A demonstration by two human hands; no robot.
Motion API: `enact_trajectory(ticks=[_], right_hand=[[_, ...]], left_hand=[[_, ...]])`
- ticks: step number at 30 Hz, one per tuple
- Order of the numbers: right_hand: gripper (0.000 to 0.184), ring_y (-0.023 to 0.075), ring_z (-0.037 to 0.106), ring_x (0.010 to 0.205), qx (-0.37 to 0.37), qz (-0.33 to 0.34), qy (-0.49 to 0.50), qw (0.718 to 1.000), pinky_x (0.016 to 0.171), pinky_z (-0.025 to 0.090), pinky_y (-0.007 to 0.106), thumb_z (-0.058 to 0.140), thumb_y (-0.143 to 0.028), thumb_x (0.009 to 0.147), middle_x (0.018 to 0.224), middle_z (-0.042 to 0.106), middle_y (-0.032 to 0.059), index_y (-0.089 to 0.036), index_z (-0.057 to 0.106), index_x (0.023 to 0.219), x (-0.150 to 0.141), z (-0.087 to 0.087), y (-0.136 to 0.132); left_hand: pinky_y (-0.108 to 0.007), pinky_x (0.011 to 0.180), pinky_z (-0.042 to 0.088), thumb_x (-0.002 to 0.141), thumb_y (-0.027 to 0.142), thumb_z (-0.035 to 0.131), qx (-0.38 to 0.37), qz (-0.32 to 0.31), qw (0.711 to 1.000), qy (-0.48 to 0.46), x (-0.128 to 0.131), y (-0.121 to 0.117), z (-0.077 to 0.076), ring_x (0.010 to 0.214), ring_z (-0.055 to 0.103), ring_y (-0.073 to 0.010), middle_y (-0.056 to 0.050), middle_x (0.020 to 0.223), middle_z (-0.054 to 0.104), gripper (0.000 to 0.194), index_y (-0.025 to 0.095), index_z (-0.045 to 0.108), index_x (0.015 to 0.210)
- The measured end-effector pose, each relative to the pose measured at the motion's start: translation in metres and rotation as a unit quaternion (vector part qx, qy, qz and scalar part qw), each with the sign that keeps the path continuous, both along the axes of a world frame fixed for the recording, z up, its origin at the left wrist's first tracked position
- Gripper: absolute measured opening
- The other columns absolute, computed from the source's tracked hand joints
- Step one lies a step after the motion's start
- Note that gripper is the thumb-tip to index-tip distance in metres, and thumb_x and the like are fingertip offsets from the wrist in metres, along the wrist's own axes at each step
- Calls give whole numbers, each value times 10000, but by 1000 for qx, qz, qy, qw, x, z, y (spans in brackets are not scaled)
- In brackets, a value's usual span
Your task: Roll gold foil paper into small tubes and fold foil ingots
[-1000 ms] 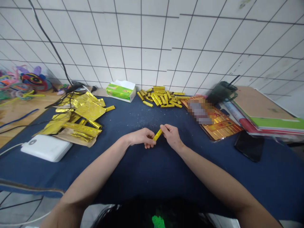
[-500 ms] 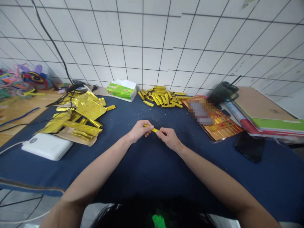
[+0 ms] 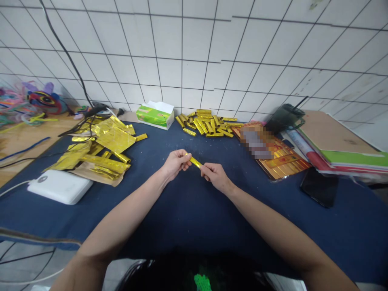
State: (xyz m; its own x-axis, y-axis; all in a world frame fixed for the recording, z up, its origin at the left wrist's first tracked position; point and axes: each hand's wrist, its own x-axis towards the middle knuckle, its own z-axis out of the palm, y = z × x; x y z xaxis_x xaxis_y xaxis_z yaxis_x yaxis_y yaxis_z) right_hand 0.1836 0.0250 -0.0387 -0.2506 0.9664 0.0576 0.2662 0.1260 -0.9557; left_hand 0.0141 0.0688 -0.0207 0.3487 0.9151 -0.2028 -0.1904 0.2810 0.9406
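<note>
Left hand [image 3: 175, 164] is clenched on one end of a rolled gold foil stick [image 3: 195, 162]; right hand [image 3: 216, 178] pinches the other end with its fingertips [image 3: 203, 168]; I have the stick held up between them, above the navy-covered worktop [image 3: 194, 220]; at 12 o'clock lies a heap of similar foil sticks [image 3: 203, 123]; flat gold foil sheets [image 3: 115, 140] lie at 10 o'clock; a white power bank [image 3: 59, 186] sits at 9 o'clock; a gold-patterned card [image 3: 286, 161] lies at 2 o'clock; a black phone [image 3: 319, 186] lies at 3 o'clock.
</note>
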Motion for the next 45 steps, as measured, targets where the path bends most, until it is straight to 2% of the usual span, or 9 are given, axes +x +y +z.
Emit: enact_trajectory(ticks=[4,6,10,15,18,28,34,41,45], right_hand=[[371,79,384,469,7,45,-43,998,459,290,216,462,-460,820,517,459,-38,-166,546,611,0,2,1],[373,82,399,486,11,61,-77,995,472,301,216,454,-451,824,529,477,-30,-159,562,620,0,2,2],[379,77,397,470,5,62,-93,994,474,306,212,434,-429,834,502,454,-37,-162,531,584,-1,4,3],[375,74,384,409,-25,55,-91,994,460,308,214,399,-418,853,439,437,-50,-171,525,602,-3,8,1],[362,74,377,430,11,37,-117,992,480,297,216,402,-388,854,453,423,-52,-174,511,583,-3,9,-1],[392,81,363,464,130,-13,-271,954,518,251,246,425,-389,842,482,407,-40,-178,451,512,-10,5,-8],[408,95,458,498,27,23,-153,988,512,319,224,362,-463,867,523,504,-27,-174,570,667,-4,8,-6],[341,85,415,443,25,-5,-115,993,489,330,222,399,-398,855,475,459,-41,-177,530,631,-7,8,-6],[347,86,437,475,2,60,-124,990,495,326,222,430,-446,841,520,498,-30,-168,556,674,-3,10,-5]], left_hand=[[-163,383,399,596,381,734,29,-134,988,71,5,-9,-1,376,507,-63,10,482,583,331,129,521,624],[-184,411,431,647,437,683,26,-151,986,68,8,-12,-3,390,525,-72,-4,508,597,349,126,526,634],[-171,389,396,690,463,636,46,-124,989,60,8,-11,-4,371,505,-66,-7,478,581,371,127,506,602],[-153,336,323,691,418,644,64,-1,996,61,1,-1,-4,325,437,-43,18,448,553,330,134,503,599],[-152,330,311,706,410,630,58,26,996,59,-1,2,-5,315,418,-38,30,440,539,326,144,480,593],[-144,324,282,712,139,498,28,-54,991,117,-11,6,7,321,422,-46,19,443,540,64,128,541,665],[-165,436,401,619,29,455,91,-117,982,116,-6,1,7,422,509,-60,19,524,573,144,127,532,692],[-178,438,400,747,210,550,113,-115,977,143,-1,-3,5,450,513,-64,6,549,576,101,113,537,724],[-168,435,390,744,208,565,127,-131,971,152,-3,-2,7,436,490,-51,22,520,548,128,116,522,668]])
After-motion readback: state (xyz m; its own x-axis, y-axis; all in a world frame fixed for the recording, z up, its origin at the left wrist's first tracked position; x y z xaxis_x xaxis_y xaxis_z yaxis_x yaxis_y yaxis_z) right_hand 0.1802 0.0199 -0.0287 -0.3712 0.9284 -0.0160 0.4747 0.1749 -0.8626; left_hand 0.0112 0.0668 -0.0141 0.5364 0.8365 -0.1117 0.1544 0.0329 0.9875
